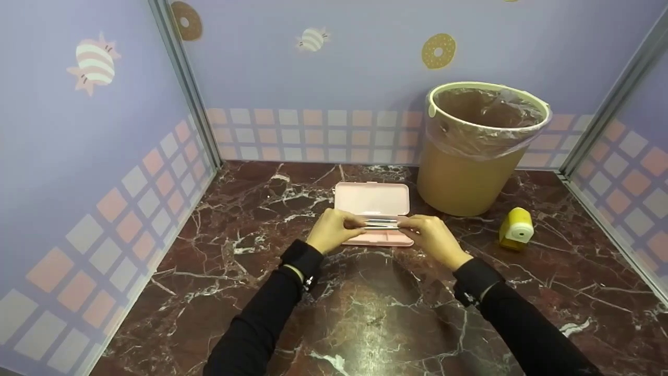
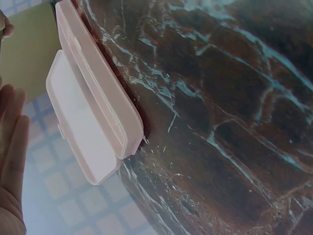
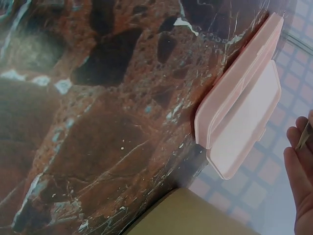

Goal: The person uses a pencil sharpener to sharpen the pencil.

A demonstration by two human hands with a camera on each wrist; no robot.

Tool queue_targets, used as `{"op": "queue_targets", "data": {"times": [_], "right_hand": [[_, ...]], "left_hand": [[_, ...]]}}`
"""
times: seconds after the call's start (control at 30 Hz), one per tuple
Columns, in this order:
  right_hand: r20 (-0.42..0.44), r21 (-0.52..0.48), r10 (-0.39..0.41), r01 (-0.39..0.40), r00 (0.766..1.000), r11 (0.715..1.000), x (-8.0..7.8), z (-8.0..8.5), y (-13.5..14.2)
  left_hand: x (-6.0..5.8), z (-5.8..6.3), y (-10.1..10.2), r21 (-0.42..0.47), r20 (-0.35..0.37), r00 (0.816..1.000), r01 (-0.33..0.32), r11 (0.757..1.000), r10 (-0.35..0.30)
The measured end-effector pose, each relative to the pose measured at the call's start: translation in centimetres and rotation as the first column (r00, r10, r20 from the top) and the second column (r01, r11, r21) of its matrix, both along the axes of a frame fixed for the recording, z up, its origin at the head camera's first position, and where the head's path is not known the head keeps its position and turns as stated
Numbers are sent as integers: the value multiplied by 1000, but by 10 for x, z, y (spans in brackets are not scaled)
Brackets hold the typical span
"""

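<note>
A pink pencil case (image 1: 371,198) stands with its lid swung back on the dark marble tabletop. Over its tray, my left hand (image 1: 334,230) and right hand (image 1: 430,237) pinch opposite ends of a small bundle of slim pencils (image 1: 381,224), which lies level between them. Fingers cover both ends of the bundle. In the left wrist view only part of the left hand (image 2: 12,161) shows, at the left edge, beyond the case (image 2: 102,93). At the right edge of the right wrist view, the right hand (image 3: 302,166) has a thin tip between its fingers.
Behind and to the right stands a tall beige bin (image 1: 469,167) lined with a clear plastic bag. A yellow pencil sharpener (image 1: 516,230) with a pale round front sits on the tabletop (image 1: 271,292) at the right. Patterned panels (image 1: 313,73) wall in the back and both sides.
</note>
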State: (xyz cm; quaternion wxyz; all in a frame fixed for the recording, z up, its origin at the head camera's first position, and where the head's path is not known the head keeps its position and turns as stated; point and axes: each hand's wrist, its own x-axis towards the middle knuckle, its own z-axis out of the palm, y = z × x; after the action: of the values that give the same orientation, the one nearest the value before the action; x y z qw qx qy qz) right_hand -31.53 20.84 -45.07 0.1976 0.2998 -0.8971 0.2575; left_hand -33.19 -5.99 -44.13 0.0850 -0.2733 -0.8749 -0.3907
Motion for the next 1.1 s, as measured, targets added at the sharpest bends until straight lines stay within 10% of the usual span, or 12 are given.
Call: {"op": "queue_targets", "data": {"times": [0.33, 0.6, 1.1], "right_hand": [[-15, 9, -30, 31, 999, 999, 0, 4, 19], [38, 152, -148, 141, 988, 978, -4, 14, 85], [138, 436, -393, 300, 909, 848, -2, 20, 213]], "left_hand": [[3, -2, -2, -2, -13, 1000, 7, 1000, -7], [3, -5, -11, -15, -25, 999, 23, 1000, -23], [4, -10, -15, -2, -59, 998, 38, 999, -38]]}}
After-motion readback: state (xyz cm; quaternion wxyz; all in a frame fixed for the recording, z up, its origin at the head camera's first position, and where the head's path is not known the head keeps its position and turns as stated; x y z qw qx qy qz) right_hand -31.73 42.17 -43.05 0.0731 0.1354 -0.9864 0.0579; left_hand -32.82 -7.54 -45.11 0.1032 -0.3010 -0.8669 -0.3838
